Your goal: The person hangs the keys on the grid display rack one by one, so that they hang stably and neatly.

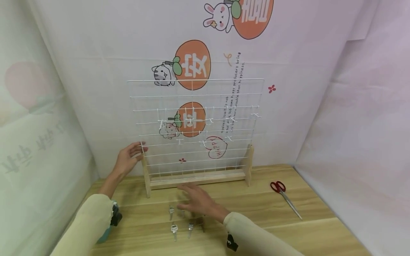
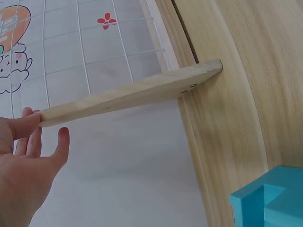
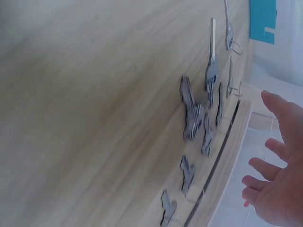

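A: What does the left hand (image 1: 127,158) have hold of?
B: The top of the left wooden upright (image 1: 146,174), pinched between thumb and fingers. The wire grid (image 1: 196,132) stands on the counter (image 1: 243,202) between 2 such uprights.
A: And the right hand (image 1: 200,201)?
B: Fingers spread, holding nothing, just in front of the wooden base (image 1: 221,177); I cannot tell whether they touch it.
A: Where are the keys (image 1: 174,228)?
B: Scattered on the counter near that hand, on the near side of the base. Red-handled scissors (image 1: 282,192) lie well apart, to the right.
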`<state>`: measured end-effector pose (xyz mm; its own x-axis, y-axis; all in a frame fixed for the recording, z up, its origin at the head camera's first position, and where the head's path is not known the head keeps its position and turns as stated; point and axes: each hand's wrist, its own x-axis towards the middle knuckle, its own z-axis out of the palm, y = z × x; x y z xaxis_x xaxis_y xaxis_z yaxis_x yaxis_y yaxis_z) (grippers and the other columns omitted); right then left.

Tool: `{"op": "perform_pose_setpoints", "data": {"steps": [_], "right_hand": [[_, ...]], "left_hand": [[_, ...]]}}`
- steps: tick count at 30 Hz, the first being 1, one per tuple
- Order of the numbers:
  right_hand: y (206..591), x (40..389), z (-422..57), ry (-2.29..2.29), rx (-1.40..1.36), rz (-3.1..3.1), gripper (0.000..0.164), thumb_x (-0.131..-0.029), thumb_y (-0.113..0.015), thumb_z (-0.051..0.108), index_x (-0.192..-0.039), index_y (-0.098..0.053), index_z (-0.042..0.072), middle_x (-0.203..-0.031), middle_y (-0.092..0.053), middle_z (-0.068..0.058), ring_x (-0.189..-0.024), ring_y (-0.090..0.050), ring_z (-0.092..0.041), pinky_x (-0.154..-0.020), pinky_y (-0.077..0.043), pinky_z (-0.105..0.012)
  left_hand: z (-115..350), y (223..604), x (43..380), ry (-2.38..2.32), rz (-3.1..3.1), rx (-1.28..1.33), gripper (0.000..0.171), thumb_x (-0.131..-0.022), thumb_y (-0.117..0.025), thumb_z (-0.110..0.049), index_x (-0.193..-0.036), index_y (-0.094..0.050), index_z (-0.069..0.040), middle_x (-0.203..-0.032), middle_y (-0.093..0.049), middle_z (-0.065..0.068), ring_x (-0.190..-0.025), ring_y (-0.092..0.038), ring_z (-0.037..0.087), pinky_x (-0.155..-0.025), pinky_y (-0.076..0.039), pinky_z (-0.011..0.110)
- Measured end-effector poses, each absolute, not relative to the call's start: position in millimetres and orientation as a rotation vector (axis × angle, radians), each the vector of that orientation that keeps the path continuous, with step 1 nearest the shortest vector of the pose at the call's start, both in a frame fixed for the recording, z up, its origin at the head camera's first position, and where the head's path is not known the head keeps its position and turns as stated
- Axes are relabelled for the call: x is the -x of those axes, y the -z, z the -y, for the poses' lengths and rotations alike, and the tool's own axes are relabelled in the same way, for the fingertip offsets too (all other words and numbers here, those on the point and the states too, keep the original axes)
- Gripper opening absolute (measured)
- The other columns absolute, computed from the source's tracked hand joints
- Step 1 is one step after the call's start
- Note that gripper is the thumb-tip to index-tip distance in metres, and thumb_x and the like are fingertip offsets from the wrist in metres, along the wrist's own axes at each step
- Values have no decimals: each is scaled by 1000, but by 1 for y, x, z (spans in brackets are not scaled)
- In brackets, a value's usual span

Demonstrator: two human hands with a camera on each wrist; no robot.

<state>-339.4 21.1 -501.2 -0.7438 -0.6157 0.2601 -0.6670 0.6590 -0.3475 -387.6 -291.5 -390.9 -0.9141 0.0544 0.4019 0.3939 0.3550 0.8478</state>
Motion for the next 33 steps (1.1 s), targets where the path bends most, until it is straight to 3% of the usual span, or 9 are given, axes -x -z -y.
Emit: {"op": "perform_pose_setpoints", "data": {"steps": [7, 15, 20, 33], "right_hand": [[510, 341, -5, -692, -1145, 2724, 52, -96, -77, 36, -140, -63, 13, -139, -67, -3, -127, -62, -20, -106, -55, -36], [516, 342, 14, -772, -1117, 2776, 34, -92, -81, 29, -122, -75, 13, -117, -77, 3, -104, -71, -9, -88, -60, -21], [519, 342, 20, -817, -1086, 2803, 23, -92, -81, 23, -112, -79, 12, -104, -79, 5, -91, -71, -2, -80, -59, -15], [520, 343, 27, -816, -1055, 2810, 13, -94, -78, 12, -107, -81, 13, -99, -79, 6, -85, -70, 2, -72, -57, -12]], "left_hand": [[294, 390, 389, 1586, 2333, 396, 54, -93, -61, 19, -145, -50, 8, -137, -61, 32, -132, -56, 46, -102, -53, 20], [294, 388, 389, 1581, 2359, 401, 52, -94, -60, 19, -144, -51, 10, -137, -60, 32, -134, -55, 47, -109, -49, 40], [293, 388, 389, 1567, 2392, 365, 51, -95, -60, 17, -145, -51, 8, -138, -61, 29, -136, -54, 45, -111, -47, 44], [292, 387, 386, 1578, 2407, 319, 53, -96, -60, 15, -147, -50, 6, -140, -61, 27, -138, -52, 42, -114, -45, 48]]}}
